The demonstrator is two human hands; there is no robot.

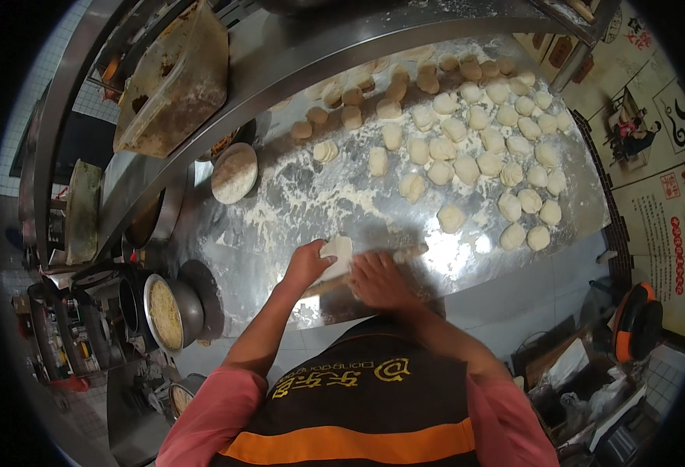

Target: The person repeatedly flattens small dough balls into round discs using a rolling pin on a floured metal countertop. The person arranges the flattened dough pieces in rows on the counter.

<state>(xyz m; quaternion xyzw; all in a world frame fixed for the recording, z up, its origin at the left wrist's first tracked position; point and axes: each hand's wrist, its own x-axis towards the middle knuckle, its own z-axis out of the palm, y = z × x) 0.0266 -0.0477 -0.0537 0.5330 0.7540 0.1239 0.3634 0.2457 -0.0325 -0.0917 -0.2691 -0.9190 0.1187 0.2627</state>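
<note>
Near the front edge of a floured metal worktop, my left hand pinches the left side of a flattened piece of dough. My right hand lies palm down over a wooden rolling pin, whose two ends show on either side of the hand. The pin lies at the dough's near edge. Many round lumps of dough are spread over the right and far parts of the worktop. A small stack of flattened dough stands farther off, ahead of my hands.
A round, flour-dusted container stands at the worktop's left. Beside the left edge is a metal bowl with pale shredded food. A metal shelf crosses above the far side, bearing a dirty plastic bin. A printed wall panel borders the right.
</note>
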